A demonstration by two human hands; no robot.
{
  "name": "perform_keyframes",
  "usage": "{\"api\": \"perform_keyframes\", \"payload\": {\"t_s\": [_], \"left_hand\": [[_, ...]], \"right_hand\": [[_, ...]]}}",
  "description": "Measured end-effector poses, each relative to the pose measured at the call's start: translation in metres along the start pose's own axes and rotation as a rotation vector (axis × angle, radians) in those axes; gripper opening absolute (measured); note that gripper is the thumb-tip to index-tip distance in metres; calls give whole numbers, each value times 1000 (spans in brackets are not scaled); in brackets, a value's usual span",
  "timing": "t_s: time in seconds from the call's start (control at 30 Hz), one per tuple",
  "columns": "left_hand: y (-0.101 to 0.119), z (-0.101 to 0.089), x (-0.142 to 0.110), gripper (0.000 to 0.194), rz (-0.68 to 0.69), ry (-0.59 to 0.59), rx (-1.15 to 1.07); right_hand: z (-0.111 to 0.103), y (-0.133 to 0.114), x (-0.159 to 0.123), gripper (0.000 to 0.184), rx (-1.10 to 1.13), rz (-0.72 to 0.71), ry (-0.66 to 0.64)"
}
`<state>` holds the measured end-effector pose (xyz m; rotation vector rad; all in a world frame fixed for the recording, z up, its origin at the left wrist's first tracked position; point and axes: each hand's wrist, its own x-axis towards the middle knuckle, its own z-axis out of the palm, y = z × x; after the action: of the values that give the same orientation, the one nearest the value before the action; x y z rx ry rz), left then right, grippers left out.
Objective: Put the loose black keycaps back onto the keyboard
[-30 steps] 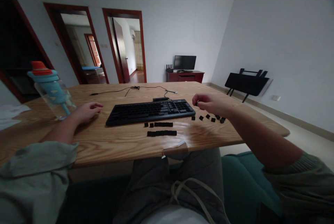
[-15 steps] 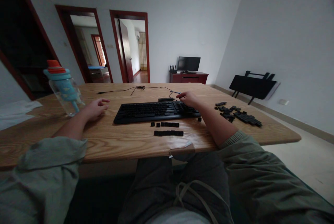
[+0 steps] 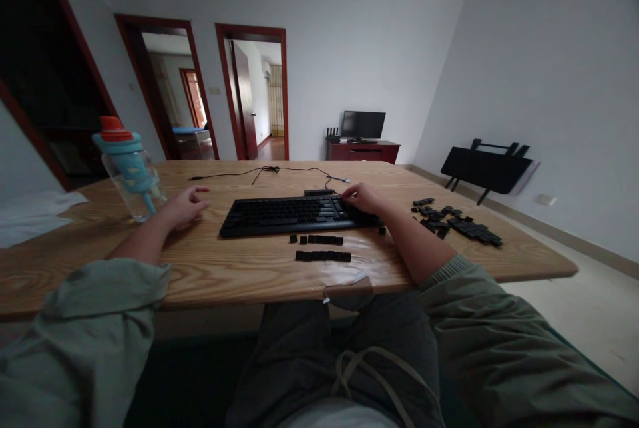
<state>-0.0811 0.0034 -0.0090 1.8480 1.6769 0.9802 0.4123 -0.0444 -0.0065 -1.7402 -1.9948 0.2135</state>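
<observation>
A black keyboard [image 3: 279, 216] lies across the middle of the wooden table. Over its right end is my right hand [image 3: 363, 198], with thumb and fingers pinched together at the top keys. A small black keycap appears to be in that pinch, mostly hidden by the fingers. My left hand [image 3: 188, 206] rests on the table left of the keyboard, fingers parted and holding nothing. In front of the keyboard are two rows of black keycaps, an upper row [image 3: 325, 239] and a lower row [image 3: 323, 255]. A loose pile of keycaps [image 3: 474, 229] lies to the right.
Beside my left hand stands a clear bottle [image 3: 130, 175] with a blue and red lid. White tissues [image 3: 34, 215] lie at the left edge. A black cable [image 3: 272, 169] runs behind the keyboard. A folded black table [image 3: 486, 168] leans near the right wall.
My right hand has moved left from beside the keyboard onto its right end, then dipped slightly to the keys. My left hand stays in place. The view has turned a little.
</observation>
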Motion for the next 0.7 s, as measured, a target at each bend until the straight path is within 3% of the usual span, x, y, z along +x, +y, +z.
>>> {"api": "perform_keyframes", "payload": {"t_s": [0.23,0.7], "left_hand": [[8,0,-7,58,-24,4,-18],[-8,0,4,53,-19,-12,-22]], "right_hand": [[-2,0,-3,24,-98,-47,-29],[-2,-6,-11,25,-233,-69,9]]}}
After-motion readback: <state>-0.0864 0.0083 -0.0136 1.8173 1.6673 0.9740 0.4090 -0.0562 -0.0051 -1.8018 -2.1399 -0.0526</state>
